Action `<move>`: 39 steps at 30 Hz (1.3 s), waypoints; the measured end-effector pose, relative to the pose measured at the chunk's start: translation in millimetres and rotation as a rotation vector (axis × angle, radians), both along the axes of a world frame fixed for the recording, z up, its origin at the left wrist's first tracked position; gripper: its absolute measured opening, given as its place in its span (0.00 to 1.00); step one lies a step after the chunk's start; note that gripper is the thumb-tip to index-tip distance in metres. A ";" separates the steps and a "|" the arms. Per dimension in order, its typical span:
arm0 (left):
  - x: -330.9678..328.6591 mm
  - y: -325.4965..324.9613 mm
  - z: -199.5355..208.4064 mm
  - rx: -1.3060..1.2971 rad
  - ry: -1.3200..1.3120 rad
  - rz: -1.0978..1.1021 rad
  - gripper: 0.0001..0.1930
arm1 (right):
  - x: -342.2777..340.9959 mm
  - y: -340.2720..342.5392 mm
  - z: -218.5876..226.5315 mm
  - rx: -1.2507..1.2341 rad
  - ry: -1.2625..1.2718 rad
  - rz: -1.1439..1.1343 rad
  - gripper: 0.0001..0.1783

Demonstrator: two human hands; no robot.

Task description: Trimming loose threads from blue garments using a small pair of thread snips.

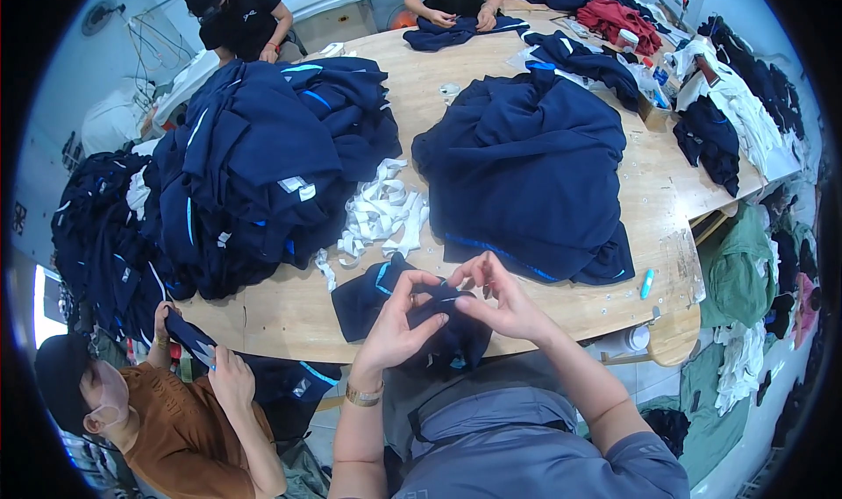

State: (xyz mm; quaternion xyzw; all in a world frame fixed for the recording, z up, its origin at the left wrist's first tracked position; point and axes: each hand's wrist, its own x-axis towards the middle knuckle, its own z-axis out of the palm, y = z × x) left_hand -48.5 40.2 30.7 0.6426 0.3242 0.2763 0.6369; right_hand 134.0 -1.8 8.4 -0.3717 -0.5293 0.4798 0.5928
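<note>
My left hand [405,322] and my right hand [502,304] are close together over the table's near edge. Between them is a navy garment [465,331], its fabric bunched up at the fingertips. Both hands pinch the cloth, and a thin white line shows on the fold between them. Part of the garment lies on the table to the left, with a light blue stripe on it; the rest hangs over the edge towards me. Just beyond my hands lies a large navy garment pile [535,166].
Left of centre rises another navy garment heap [254,139], beside tangled white strips [386,210]. A small cyan tool [646,284] lies on the wooden table [658,227] at right. One person in brown [184,411] handles cloth at left; two others work across the table.
</note>
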 end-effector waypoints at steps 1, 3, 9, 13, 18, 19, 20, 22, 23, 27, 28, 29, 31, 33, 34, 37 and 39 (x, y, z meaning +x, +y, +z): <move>0.0 -0.3 -0.4 -0.002 -0.001 0.004 0.20 | 1.7 -0.9 6.8 -0.060 -0.112 0.060 0.17; 1.1 1.4 -1.4 -0.068 -0.036 0.006 0.22 | 4.4 -0.5 8.4 -0.121 -0.225 0.123 0.17; -9.6 15.7 -18.0 0.123 0.279 -0.114 0.24 | 23.3 2.4 -8.9 -0.065 0.012 -0.147 0.17; -13.2 11.9 -21.2 0.126 0.239 -0.081 0.23 | 34.7 1.2 -18.4 -0.058 -0.016 -0.209 0.18; -6.3 6.6 -20.9 0.071 0.044 0.053 0.15 | 28.4 3.7 -26.5 -0.058 -0.310 -0.292 0.17; -5.0 6.7 -21.1 0.058 0.032 0.121 0.13 | 27.5 4.4 -24.8 -0.058 -0.311 -0.293 0.17; -5.3 7.0 -25.8 0.129 0.071 0.187 0.10 | 25.9 5.4 -21.5 -0.020 -0.317 -0.295 0.17; -4.8 6.6 -19.5 0.130 0.095 0.171 0.10 | 19.4 9.7 -16.5 0.056 -0.227 -0.293 0.18; -4.5 6.3 -15.9 0.130 0.119 0.155 0.10 | 17.8 9.5 -10.2 0.058 -0.227 -0.293 0.18; 1.9 4.9 -9.2 0.060 0.119 0.124 0.09 | 3.0 11.4 14.4 0.118 -0.268 -0.139 0.18; 2.5 4.7 -8.6 0.074 0.116 0.128 0.09 | -1.7 11.8 23.0 0.092 -0.386 -0.126 0.18; 3.6 4.3 -8.4 0.088 0.113 0.132 0.09 | -5.0 12.2 28.3 0.066 -0.503 -0.112 0.18; 5.6 3.7 -9.2 0.133 0.026 0.170 0.09 | -7.2 13.0 28.1 0.009 -0.432 -0.079 0.17; 4.4 4.3 -9.0 0.180 0.068 0.159 0.10 | -9.1 14.9 23.2 -0.049 -0.362 -0.044 0.16; 4.4 4.1 -8.4 0.181 0.067 0.162 0.10 | -10.1 17.0 16.0 -0.051 -0.146 -0.059 0.16; 3.4 5.6 -8.9 0.080 0.116 0.186 0.11 | -7.8 20.6 8.3 -0.037 0.065 -0.090 0.18; -0.8 9.3 -13.6 0.291 0.141 0.161 0.12 | -7.7 21.1 9.3 -0.095 0.229 -0.038 0.18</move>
